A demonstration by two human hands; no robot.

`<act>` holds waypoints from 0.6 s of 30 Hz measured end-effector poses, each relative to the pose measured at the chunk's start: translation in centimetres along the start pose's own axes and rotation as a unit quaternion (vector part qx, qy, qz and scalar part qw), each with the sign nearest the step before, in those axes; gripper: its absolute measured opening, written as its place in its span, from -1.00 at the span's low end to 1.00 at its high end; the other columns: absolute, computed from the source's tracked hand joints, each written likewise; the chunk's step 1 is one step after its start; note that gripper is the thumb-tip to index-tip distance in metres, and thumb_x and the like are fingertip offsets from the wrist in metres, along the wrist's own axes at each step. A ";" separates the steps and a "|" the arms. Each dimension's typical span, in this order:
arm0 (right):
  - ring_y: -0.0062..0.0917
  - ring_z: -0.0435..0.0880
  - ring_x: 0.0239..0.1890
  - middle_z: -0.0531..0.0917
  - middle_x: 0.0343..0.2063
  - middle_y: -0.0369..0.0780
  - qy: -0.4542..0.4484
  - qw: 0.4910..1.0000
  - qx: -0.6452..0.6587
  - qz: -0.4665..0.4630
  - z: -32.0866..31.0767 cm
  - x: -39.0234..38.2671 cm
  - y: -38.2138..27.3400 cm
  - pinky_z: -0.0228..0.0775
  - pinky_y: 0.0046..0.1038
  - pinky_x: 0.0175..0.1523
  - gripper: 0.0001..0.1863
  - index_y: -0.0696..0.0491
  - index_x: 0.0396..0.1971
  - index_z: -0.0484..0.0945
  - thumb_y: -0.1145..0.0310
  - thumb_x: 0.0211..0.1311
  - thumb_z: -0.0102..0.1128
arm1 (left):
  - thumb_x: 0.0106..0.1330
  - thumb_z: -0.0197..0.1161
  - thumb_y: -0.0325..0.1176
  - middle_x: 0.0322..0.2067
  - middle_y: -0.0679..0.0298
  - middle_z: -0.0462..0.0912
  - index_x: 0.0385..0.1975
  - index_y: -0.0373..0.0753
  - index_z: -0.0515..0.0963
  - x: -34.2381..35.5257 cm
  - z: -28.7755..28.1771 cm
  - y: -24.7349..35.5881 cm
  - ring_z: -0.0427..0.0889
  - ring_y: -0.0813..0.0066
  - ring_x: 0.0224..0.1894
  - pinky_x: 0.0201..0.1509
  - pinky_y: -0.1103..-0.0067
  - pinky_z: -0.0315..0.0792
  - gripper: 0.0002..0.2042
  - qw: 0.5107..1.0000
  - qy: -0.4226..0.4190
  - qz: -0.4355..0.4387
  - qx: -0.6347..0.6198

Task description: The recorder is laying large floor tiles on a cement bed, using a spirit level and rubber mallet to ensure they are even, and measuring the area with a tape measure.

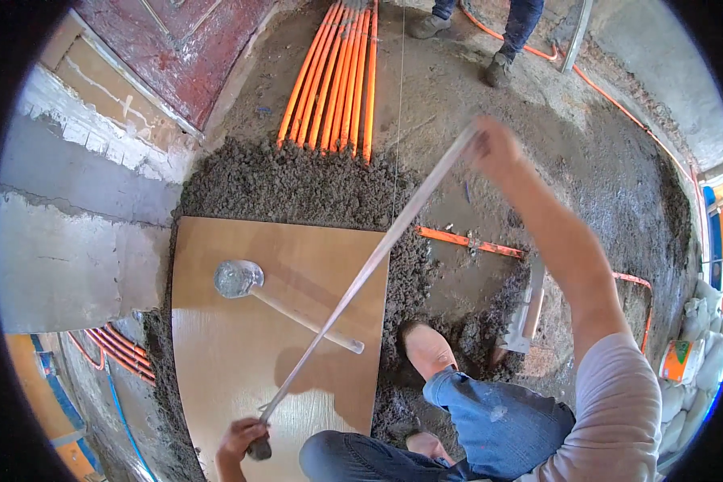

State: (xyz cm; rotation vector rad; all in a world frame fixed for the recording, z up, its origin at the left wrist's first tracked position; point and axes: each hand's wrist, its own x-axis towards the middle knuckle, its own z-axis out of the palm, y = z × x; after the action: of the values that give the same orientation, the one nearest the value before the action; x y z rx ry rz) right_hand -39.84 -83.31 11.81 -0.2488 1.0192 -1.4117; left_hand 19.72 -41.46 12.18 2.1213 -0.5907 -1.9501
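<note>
A pale line or strap (360,287) runs taut and slanting between my two hands, too blurred to tell its exact kind. At the lower left, my left hand (239,443) is closed around a small dark lump (259,448) where the line's lower end is looped. My right hand (498,149), raised at the upper right, is closed on the upper end and smeared by motion. Beneath the line lies a tan board (209,353) on the wet mortar. On that board rests a mallet (238,279) with a grey-smeared head and a wooden handle.
Beyond the board, orange pipes (329,88) run over rough mortar (249,189). A short orange pipe (470,241) and a wooden-handled metal trowel (526,317) lie right of it. Another person's shoes (498,71) stand at the back. White sacks (703,353) are piled far right; a wall (80,257) borders the left.
</note>
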 end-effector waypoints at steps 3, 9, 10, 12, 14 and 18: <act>-0.54 0.45 -0.48 0.46 -0.54 -0.26 0.114 0.986 0.022 -0.119 -1.5 4.1 -3.3 0.36 -0.41 -0.38 -0.94 0.09 -0.49 0.47 0.44 0.12 0.10 | 0.22 0.22 -0.36 -0.49 0.15 0.66 -0.37 -0.42 0.60 -1.7 1.5 0.2 0.61 0.45 -0.51 -0.42 0.59 0.48 -0.80 0.999 -0.033 -0.008 0.027; -0.53 0.56 -0.52 0.57 -0.52 -0.26 -0.144 0.899 -0.408 -0.067 2.9 -12.2 17.7 0.42 -0.45 -0.47 -0.70 0.10 -0.34 0.55 0.24 0.37 -0.13 | 0.32 0.15 -0.25 -0.50 0.34 0.58 -0.38 -0.36 0.60 3.9 14.0 12.3 0.46 0.67 -0.47 -0.38 0.68 0.36 -0.74 0.987 -0.132 0.096 -0.001; -0.58 0.55 -0.47 0.59 -0.46 -0.27 -0.215 0.838 -0.501 0.016 4.3 -16.1 18.5 0.43 -0.53 -0.41 -0.63 0.12 -0.31 0.56 0.11 0.35 -0.08 | 0.33 0.14 -0.24 -0.52 0.35 0.56 -0.41 -0.34 0.58 5.2 15.8 13.8 0.45 0.66 -0.50 -0.40 0.67 0.35 -0.74 0.983 -0.119 0.139 -0.009; -0.71 0.52 -0.50 0.57 -0.53 -0.34 -0.275 0.839 -0.453 0.123 3.7 -19.2 22.1 0.41 -0.59 -0.39 -0.62 0.15 -0.29 0.55 0.09 0.35 -0.03 | 0.31 0.15 -0.26 -0.51 0.35 0.55 -0.40 -0.32 0.56 7.2 18.8 16.8 0.45 0.64 -0.52 -0.42 0.67 0.34 -0.77 0.972 -0.147 0.143 -0.115; -0.71 0.51 -0.49 0.57 -0.52 -0.35 -0.278 0.850 -0.429 0.129 2.7 -18.4 22.9 0.41 -0.61 -0.38 -0.62 0.15 -0.28 0.55 0.10 0.34 0.00 | 0.30 0.17 -0.25 -0.52 0.34 0.54 -0.40 -0.30 0.55 9.4 21.0 17.9 0.46 0.62 -0.53 -0.43 0.65 0.36 -0.78 0.969 -0.131 0.144 -0.154; -0.71 0.52 -0.50 0.60 -0.50 -0.32 -0.188 0.894 -0.398 0.085 3.6 -13.8 21.0 0.40 -0.56 -0.45 -0.66 0.15 -0.33 0.57 0.13 0.24 0.13 | 0.29 0.17 -0.25 -0.53 0.30 0.54 -0.31 -0.27 0.51 9.7 21.4 17.1 0.51 0.59 -0.53 -0.46 0.64 0.39 -0.80 0.966 -0.125 0.144 -0.177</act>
State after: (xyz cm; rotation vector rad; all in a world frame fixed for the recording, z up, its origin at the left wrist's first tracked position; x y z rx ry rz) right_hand -20.54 -68.09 5.34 -0.9706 1.2074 -0.6795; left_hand -3.58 -58.31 8.03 1.5033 -0.5108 -1.9909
